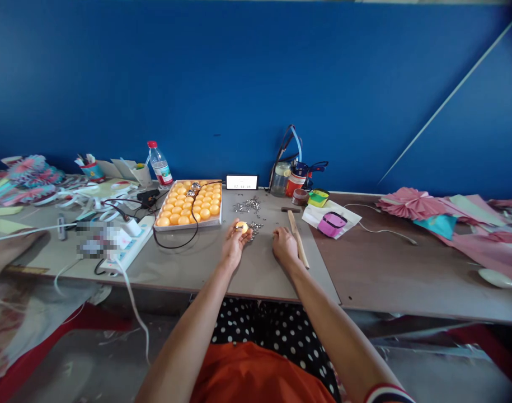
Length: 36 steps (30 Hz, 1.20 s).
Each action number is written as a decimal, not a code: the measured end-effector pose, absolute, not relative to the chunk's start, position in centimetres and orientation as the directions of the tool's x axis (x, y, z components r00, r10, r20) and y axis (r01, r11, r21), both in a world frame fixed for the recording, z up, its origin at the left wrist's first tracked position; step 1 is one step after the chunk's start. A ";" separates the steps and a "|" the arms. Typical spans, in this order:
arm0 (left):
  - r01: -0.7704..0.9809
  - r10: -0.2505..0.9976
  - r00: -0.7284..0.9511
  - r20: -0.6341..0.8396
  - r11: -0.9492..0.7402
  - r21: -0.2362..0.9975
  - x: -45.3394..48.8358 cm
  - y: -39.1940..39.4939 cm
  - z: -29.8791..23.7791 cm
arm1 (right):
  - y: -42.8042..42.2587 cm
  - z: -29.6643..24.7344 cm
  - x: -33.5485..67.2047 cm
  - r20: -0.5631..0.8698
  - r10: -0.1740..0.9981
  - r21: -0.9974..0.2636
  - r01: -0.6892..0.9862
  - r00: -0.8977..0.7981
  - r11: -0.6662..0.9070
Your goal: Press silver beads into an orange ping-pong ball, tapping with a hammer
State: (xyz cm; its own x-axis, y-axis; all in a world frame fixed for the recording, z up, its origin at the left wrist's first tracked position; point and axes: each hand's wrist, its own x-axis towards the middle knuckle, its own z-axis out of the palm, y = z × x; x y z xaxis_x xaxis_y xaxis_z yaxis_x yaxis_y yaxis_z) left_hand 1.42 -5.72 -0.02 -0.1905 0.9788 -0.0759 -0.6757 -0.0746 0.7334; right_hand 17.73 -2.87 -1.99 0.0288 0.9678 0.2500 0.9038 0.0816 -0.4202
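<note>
Left hand (233, 246): fingers closed around 1 orange-yellow ball (243, 226), raised in the fingertips; ball partly covered by them, and a small dark-and-bright detail on it too fine to make out. Right hand (284, 244): curled, resting on the grey tabletop (256, 274), apart from the ball and to its right; finger undersides hidden, so whether it grips anything cannot be told. Small metal pieces (252, 205): 2 loose clusters, the nearer partly hidden behind the left fingers; individual shapes indistinct. Wooden strip (296, 235): 1, just right of the right hand. Shallow tray (188, 226): 1, left of and beyond the left hand, filled with similar balls, a dark cable crossing it. Lit display (242, 182): 1, against the blue partition (256, 84). Power strip (134, 246): 1, far left; pixelation masks whatever adjoins it. Pink folded paper (409, 204): right, cut off by the frame edge.
</note>
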 end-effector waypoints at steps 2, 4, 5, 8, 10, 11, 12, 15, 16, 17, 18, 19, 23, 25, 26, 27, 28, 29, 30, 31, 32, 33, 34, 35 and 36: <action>-0.673 0.976 -0.204 -0.075 -0.084 0.735 1.4 -5.7 -0.1 | -2.9 -2.2 17.9 0.268 0.961 -0.460 0.886 0.071 0.063; -0.666 0.975 -0.210 -0.078 -0.085 0.741 1.4 -5.7 -0.1 | -3.1 -2.2 18.1 0.270 0.960 -0.464 0.884 0.077 0.060; -0.664 0.974 -0.212 -0.079 -0.084 0.743 1.4 -5.7 -0.1 | -3.1 -2.2 18.1 0.266 0.961 -0.456 0.888 0.071 0.061; -0.661 0.973 -0.215 -0.087 -0.080 0.746 1.4 -5.7 0.0 | -3.3 -2.2 18.0 0.253 0.967 -0.429 0.899 0.026 0.088; -0.660 0.972 -0.218 -0.091 -0.078 0.747 1.5 -5.7 0.1 | -3.3 -2.1 18.0 0.258 0.966 -0.422 0.900 0.004 0.108; -0.660 0.971 -0.218 -0.094 -0.076 0.747 1.5 -5.8 0.1 | -3.2 -2.1 17.9 0.264 0.965 -0.422 0.899 -0.001 0.117; -0.661 0.971 -0.218 -0.095 -0.075 0.747 1.5 -5.8 0.2 | -3.2 -2.1 18.0 0.271 0.963 -0.428 0.896 0.002 0.119; -0.662 0.972 -0.214 -0.093 -0.074 0.746 1.5 -5.8 0.2 | -3.1 -2.2 18.2 0.304 0.952 -0.485 0.866 0.034 0.124; -0.662 0.972 -0.214 -0.093 -0.074 0.746 1.5 -5.7 0.1 | -3.2 -2.1 18.2 0.321 0.946 -0.517 0.846 0.052 0.128; -0.662 0.973 -0.212 -0.093 -0.073 0.746 1.5 -5.7 0.1 | -3.2 -2.1 18.3 0.340 0.938 -0.552 0.823 0.075 0.134; -0.662 0.973 -0.211 -0.094 -0.071 0.746 1.5 -5.7 0.1 | -3.3 -2.0 18.3 0.361 0.927 -0.591 0.794 0.104 0.141; -0.663 0.973 -0.208 -0.096 -0.069 0.745 1.5 -5.7 0.0 | -3.3 -1.9 18.3 0.377 0.916 -0.635 0.758 0.136 0.149; -0.663 0.976 -0.193 -0.100 -0.055 0.746 1.4 -5.7 0.1 | -3.3 -0.8 17.3 0.294 0.942 -0.850 0.494 0.160 0.181; -0.666 0.977 -0.182 -0.107 -0.042 0.745 1.4 -5.8 0.3 | -3.0 -0.1 16.3 0.232 0.967 -0.929 0.318 0.102 0.189; -0.668 0.978 -0.177 -0.111 -0.036 0.744 1.4 -5.9 0.3 | -2.8 0.2 15.7 0.225 0.971 -0.952 0.229 0.083 0.201; -0.669 0.978 -0.175 -0.114 -0.034 0.743 1.4 -5.9 0.4 | -2.6 0.4 15.1 0.217 0.974 -0.968 0.141 0.063 0.206; -0.668 0.978 -0.175 -0.115 -0.033 0.744 1.4 -6.0 0.5 | -2.4 0.5 14.5 0.204 0.978 -0.978 0.052 0.033 0.202; -0.665 0.978 -0.177 -0.112 -0.035 0.746 1.4 -6.0 0.5 | -2.2 0.6 14.0 0.177 0.984 -0.983 -0.054 0.003 0.177; -0.660 0.978 -0.179 -0.108 -0.038 0.751 1.4 -6.0 0.5 | -2.1 0.5 13.6 0.149 0.989 -0.976 -0.165 -0.018 0.144; -0.654 0.977 -0.183 -0.106 -0.040 0.756 1.4 -6.0 0.5 | -2.1 0.4 13.3 0.117 0.992 -0.960 -0.260 -0.043 0.102; -0.648 0.977 -0.186 -0.107 -0.040 0.761 1.4 -6.0 0.5 | -2.2 0.2 13.1 0.085 0.993 -0.939 -0.341 -0.076 0.054; -0.643 0.977 -0.185 -0.107 -0.038 0.765 1.4 -6.0 0.4 | -2.3 0.0 13.0 0.058 0.992 -0.915 -0.404 -0.116 0.006; -0.638 0.977 -0.183 -0.106 -0.036 0.769 1.3 -6.0 0.4 | -2.5 -0.2 13.0 0.037 0.986 -0.893 -0.448 -0.164 -0.041; -0.634 0.978 -0.179 -0.103 -0.035 0.773 1.3 -6.0 0.3 | -2.8 -0.4 13.1 0.023 0.977 -0.875 -0.477 -0.213 -0.083; -0.631 0.980 -0.175 -0.097 -0.036 0.775 1.3 -6.0 0.2 | -2.9 -0.5 13.3 0.017 0.966 -0.860 -0.497 -0.259 -0.118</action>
